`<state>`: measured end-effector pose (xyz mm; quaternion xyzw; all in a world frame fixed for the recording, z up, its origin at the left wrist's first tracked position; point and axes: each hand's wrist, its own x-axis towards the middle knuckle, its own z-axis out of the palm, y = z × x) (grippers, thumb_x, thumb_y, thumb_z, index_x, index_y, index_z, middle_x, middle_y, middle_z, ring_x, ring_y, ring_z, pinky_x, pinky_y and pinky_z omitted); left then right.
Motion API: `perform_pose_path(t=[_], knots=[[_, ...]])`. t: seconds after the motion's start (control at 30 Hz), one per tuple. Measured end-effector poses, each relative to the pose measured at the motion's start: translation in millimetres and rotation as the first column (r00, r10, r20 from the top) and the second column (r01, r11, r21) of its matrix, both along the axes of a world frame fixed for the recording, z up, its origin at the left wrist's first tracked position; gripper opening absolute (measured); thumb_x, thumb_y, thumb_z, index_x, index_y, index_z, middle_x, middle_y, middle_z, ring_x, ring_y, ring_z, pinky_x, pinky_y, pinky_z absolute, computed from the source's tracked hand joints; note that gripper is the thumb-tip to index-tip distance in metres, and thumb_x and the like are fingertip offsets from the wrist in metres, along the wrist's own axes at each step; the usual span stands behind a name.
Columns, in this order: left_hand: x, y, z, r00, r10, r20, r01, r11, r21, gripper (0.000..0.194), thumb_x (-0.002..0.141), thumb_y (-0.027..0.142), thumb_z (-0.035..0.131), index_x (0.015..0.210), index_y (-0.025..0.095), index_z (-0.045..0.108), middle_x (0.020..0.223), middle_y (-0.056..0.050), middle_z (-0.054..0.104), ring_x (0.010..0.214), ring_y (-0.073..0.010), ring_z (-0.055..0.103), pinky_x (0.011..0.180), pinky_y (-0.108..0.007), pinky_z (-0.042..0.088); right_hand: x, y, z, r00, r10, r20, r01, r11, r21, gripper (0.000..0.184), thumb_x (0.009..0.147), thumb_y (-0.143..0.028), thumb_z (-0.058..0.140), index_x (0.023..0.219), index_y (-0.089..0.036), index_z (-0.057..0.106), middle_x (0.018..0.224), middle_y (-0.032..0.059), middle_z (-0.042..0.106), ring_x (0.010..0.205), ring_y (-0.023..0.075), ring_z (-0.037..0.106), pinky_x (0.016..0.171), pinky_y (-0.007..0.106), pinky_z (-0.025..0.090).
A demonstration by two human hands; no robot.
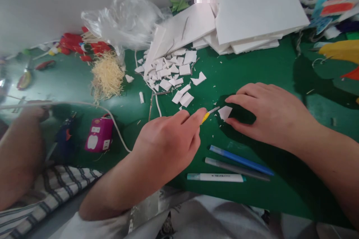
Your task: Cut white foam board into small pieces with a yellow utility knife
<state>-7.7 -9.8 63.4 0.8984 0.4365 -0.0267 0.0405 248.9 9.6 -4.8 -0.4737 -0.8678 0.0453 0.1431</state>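
Observation:
My left hand is closed around a craft knife with a yellow handle, its thin metal tip pointing right. Just beyond that tip lies a small, angular white foam piece on the green table. My right hand curves around the right side of this piece, with thumb and forefinger apart. The thumb tip is at the piece's lower edge; whether it touches cannot be made out. Tiny white crumbs lie around the knife tip. Several cut white foam pieces form a pile farther back.
White foam sheets are stacked behind. Blue, grey and white markers lie in front. Left are a purple power socket, a white cord, yellowish shreds, a plastic bag and another person's arm.

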Motion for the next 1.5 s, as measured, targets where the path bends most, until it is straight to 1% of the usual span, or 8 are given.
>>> perform_pose_path(t=[0.1,0.2,0.3,0.4,0.5,0.63,1.07,1.5], knots=[[-0.3,0.1,-0.3,1.000,0.001,-0.008,-0.001,1.000,-0.015,0.046,0.103,0.019,0.044,0.144,0.022,0.065,0.084,0.001,0.073,0.059,-0.0153,0.065,0.054,-0.030,0.041,-0.5,0.3,-0.7,0.998,0.065,0.005,-0.065,0.998,0.000,0.025,0.094,-0.029,0.056,0.103,-0.021,0.078,0.094,0.0097,0.072,0.080,0.0234,0.063,0.068,0.036,0.042],[-1.0,0.0,0.3,1.000,-0.007,-0.006,0.007,1.000,-0.011,0.046,0.103,0.019,0.044,0.143,0.022,0.065,0.083,0.001,0.073,0.059,-0.0150,0.064,0.053,-0.030,0.041,-1.1,0.6,-1.6,0.999,0.033,0.040,-0.033,0.999,0.016,0.025,0.095,-0.038,0.058,0.087,-0.021,0.075,0.089,0.0086,0.071,0.080,0.0230,0.062,0.067,0.036,0.041],[-0.5,-0.3,-0.1,1.000,-0.009,-0.012,0.009,1.000,0.002,0.046,0.103,0.019,0.044,0.143,0.023,0.066,0.083,0.001,0.073,0.059,-0.0148,0.063,0.053,-0.029,0.042,-1.3,0.1,-2.9,1.000,-0.012,0.024,0.012,1.000,0.013,0.028,0.094,-0.044,0.061,0.100,-0.021,0.076,0.096,0.0093,0.073,0.085,0.0248,0.064,0.070,0.037,0.044],[1.0,-0.8,-1.3,1.000,-0.006,-0.019,0.006,1.000,-0.012,0.046,0.103,0.019,0.043,0.143,0.024,0.066,0.083,0.001,0.073,0.059,-0.0147,0.063,0.053,-0.029,0.043,-0.9,0.2,-4.1,1.000,0.021,-0.012,-0.021,1.000,0.005,0.030,0.096,-0.036,0.058,0.114,-0.021,0.077,0.101,0.0102,0.074,0.086,0.0247,0.065,0.071,0.037,0.045],[2.3,-1.4,-2.8,1.000,-0.012,-0.006,0.012,1.000,-0.016,0.047,0.105,0.019,0.041,0.145,0.025,0.065,0.082,0.000,0.072,0.059,-0.0144,0.063,0.052,-0.029,0.043,-1.1,1.8,-4.6,0.997,0.070,-0.029,-0.071,0.997,-0.011,0.026,0.096,-0.030,0.056,0.105,-0.022,0.079,0.096,0.0093,0.074,0.082,0.0230,0.064,0.068,0.035,0.044],[2.7,-1.3,-5.2,1.000,-0.025,-0.001,0.025,1.000,0.010,0.046,0.106,0.019,0.042,0.145,0.027,0.065,0.083,0.001,0.073,0.059,-0.0129,0.062,0.054,-0.027,0.044,-3.2,5.0,-5.3,0.996,0.068,-0.063,-0.072,0.995,-0.069,0.024,0.095,-0.028,0.056,0.095,-0.021,0.078,0.094,0.0100,0.074,0.080,0.0228,0.063,0.067,0.037,0.046],[4.5,-1.2,-5.4,0.999,-0.053,-0.004,0.053,0.998,0.020,0.046,0.106,0.017,0.043,0.145,0.024,0.066,0.081,0.001,0.070,0.057,-0.0144,0.061,0.053,-0.030,0.045,-2.1,7.3,-9.2,0.992,0.082,-0.093,-0.089,0.993,-0.077,0.029,0.100,-0.036,0.053,0.097,-0.020,0.077,0.094,0.0096,0.074,0.082,0.0231,0.064,0.069,0.037,0.046],[8.2,-1.6,-5.1,0.998,-0.062,-0.006,0.062,0.997,0.046,0.047,0.104,0.016,0.043,0.144,0.023,0.068,0.079,0.001,0.069,0.054,-0.0144,0.057,0.053,-0.031,0.043,-2.6,7.0,-9.8,0.994,0.088,-0.067,-0.092,0.994,-0.066,0.028,0.100,-0.034,0.053,0.095,-0.020,0.076,0.094,0.0093,0.073,0.080,0.0221,0.063,0.068,0.036,0.045]])
